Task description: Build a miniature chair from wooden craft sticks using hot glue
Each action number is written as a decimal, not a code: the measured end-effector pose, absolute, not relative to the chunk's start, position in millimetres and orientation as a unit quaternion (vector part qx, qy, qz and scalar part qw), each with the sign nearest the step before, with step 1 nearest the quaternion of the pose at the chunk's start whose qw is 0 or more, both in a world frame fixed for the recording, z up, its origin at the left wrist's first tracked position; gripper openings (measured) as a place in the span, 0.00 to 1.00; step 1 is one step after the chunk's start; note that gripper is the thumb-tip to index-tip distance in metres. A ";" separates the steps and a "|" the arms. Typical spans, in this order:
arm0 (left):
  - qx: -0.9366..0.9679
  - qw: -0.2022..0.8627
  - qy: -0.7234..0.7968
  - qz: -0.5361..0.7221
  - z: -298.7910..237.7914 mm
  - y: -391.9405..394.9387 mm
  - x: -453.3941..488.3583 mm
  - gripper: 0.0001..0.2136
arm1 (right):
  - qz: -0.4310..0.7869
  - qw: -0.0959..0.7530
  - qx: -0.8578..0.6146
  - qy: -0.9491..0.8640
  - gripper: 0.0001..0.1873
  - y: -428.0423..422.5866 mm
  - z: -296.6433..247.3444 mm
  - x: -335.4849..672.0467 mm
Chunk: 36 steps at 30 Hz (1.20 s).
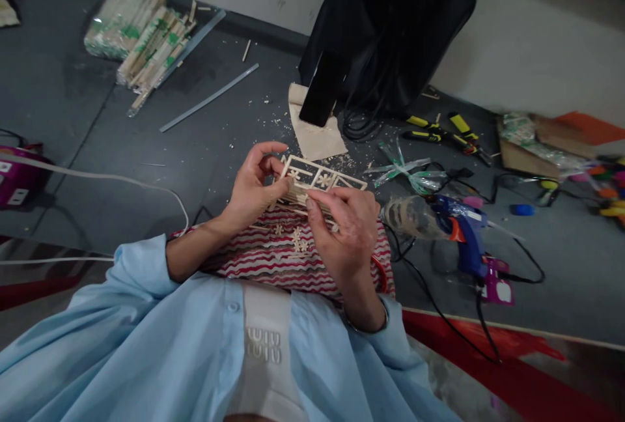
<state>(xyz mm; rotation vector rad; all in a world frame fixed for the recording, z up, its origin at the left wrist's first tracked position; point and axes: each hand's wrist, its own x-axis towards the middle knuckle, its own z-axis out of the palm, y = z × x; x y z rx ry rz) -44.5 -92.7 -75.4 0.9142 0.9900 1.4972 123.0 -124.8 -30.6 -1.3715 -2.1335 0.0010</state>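
Between my two hands is a small wooden stick frame [315, 170], built of thin pale strips with flower-shaped pieces set in its openings. My left hand [254, 181] grips its left end, thumb at the near side and fingers curled behind. My right hand [344, 223] pinches the front edge near the middle, and its palm hides part of the lower right side. Just below the frame, several loose wooden flower pieces [299, 240] lie on a red and white wavy-striped cloth [254, 259].
A blue glue gun [461, 220] with black cables lies at right, near yellow-black pliers [439, 132]. Behind the frame a phone [319, 93] rests on brown paper [312, 139] against a black bag [390, 31]. Bagged sticks [153, 51] and a metal strip [209, 98] are at left.
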 end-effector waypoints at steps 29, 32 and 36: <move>0.397 0.518 0.430 0.624 -82.3 -90.9 -46.4 0.26 | 0.083 0.253 -0.641 -0.719 0.11 -161.8 -39.8 207.3; 0.401 0.513 0.428 0.627 -84.1 -90.8 -46.8 0.25 | 0.130 0.219 -0.679 -0.688 0.13 -172.5 -52.9 224.6; 0.396 0.510 0.423 0.635 -85.3 -90.4 -46.9 0.25 | 0.104 0.187 -0.734 -0.644 0.17 -180.2 -64.3 241.6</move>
